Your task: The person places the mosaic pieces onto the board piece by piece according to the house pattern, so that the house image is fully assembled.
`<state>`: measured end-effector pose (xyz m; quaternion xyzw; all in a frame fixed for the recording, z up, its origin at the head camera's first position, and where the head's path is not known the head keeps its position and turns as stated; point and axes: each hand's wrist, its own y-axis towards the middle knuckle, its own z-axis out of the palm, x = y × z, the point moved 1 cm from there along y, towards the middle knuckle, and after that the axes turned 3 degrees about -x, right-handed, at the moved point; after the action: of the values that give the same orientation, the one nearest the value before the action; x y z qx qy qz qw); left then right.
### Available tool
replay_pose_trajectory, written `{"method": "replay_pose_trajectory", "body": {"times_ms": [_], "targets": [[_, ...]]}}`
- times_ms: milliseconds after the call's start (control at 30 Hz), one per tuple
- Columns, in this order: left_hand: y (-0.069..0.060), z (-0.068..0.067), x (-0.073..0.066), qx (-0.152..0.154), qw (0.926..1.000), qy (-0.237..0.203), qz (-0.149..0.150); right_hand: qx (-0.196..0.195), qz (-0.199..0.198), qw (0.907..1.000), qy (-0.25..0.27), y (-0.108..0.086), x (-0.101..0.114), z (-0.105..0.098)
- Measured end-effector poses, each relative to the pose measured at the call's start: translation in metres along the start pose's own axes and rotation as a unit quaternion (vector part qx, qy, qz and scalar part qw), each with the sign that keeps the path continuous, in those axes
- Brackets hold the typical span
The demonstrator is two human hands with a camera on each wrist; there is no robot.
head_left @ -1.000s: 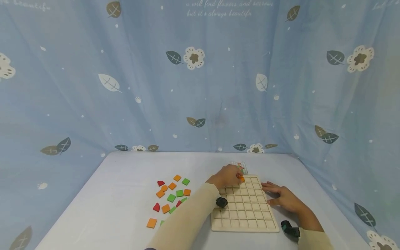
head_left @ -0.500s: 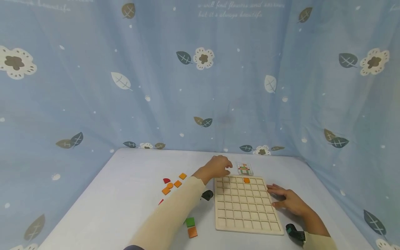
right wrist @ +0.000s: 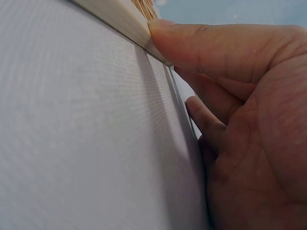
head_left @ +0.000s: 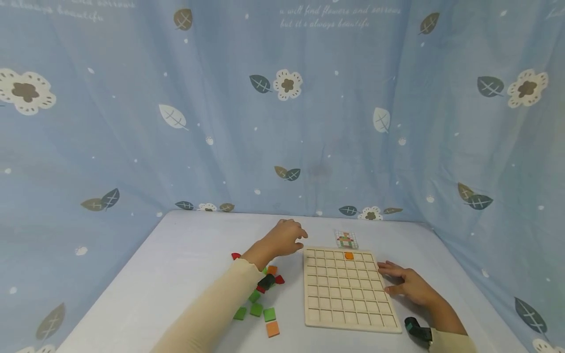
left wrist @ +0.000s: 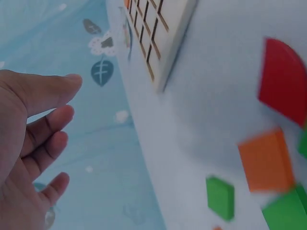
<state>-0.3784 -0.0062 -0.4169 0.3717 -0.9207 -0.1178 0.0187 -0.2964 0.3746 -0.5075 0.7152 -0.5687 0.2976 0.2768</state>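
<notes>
A pale wooden grid board (head_left: 348,294) lies on the table, with a round orange piece (head_left: 349,256) in its far row. My left hand (head_left: 282,238) is in the air left of the board's far corner, fingers loosely bent and holding nothing. In the left wrist view the thumb and fingers (left wrist: 53,91) stand apart with nothing between them. My right hand (head_left: 410,287) rests at the board's right edge. Its thumb (right wrist: 192,43) touches the board's side in the right wrist view, the fingers relaxed.
Loose green squares (head_left: 256,309), orange squares (head_left: 272,329) and red rounded pieces (head_left: 279,279) lie left of the board, partly hidden by the left arm. A small printed pattern card (head_left: 346,239) lies beyond the board. A patterned blue curtain (head_left: 309,122) hangs behind the table.
My left hand has let go of the round orange piece, which now sits in the board, and has moved left off the board. The right hand has stayed at the board's edge.
</notes>
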Motion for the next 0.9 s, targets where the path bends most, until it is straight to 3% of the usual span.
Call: {"method": "replay_pose_trajectory", "body": {"times_ms": [267,433,633,900], "targets": [[-0.034,0.001,0.023,0.028,0.9987,-0.012,-0.041,0.009,-0.001,0.9997,-0.023,-0.004,-0.002,-0.003],[-0.055,0.006,0.042,0.022,0.9974,-0.033,-0.059,0.007,0.009,0.9998,-0.014,-0.004,-0.004,-0.004],[-0.082,0.002,0.056,0.022,0.9951,-0.04,-0.088,0.005,0.009,0.9999,-0.005,-0.003,-0.002,-0.003],[-0.104,0.004,0.072,0.034,0.9881,-0.051,-0.141,0.004,0.007,0.9999,-0.007,0.0,0.0,-0.001]]}}
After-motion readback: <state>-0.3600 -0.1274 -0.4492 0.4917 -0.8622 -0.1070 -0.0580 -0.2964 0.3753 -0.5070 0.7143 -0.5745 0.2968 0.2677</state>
